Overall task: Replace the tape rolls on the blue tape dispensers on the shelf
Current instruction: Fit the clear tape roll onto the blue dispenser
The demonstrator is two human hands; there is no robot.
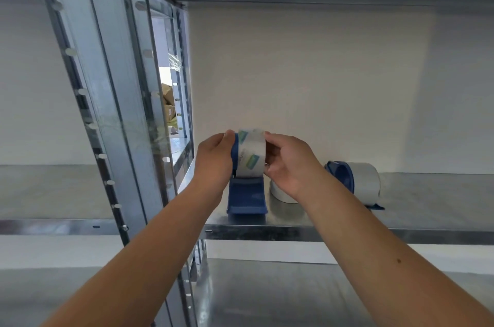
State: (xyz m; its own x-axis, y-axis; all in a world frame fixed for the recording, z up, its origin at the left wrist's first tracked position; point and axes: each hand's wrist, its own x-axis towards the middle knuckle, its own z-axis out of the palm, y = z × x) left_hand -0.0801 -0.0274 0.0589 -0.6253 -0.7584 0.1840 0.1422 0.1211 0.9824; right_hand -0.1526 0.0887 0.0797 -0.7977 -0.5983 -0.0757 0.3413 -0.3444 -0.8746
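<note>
Pinching 1 printed tape roll on the near dispenser, left hand and right hand risk seating it crooked if pressure is uneven.

Blue dispensers; clear tape roll with green-blue labels; white roll.

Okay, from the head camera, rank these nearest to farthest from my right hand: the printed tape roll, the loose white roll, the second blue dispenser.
From the right hand:
1. Printed tape roll, gripped at its left.
2. Loose white roll, just below on the shelf.
3. Second blue dispenser, farther right.
</note>
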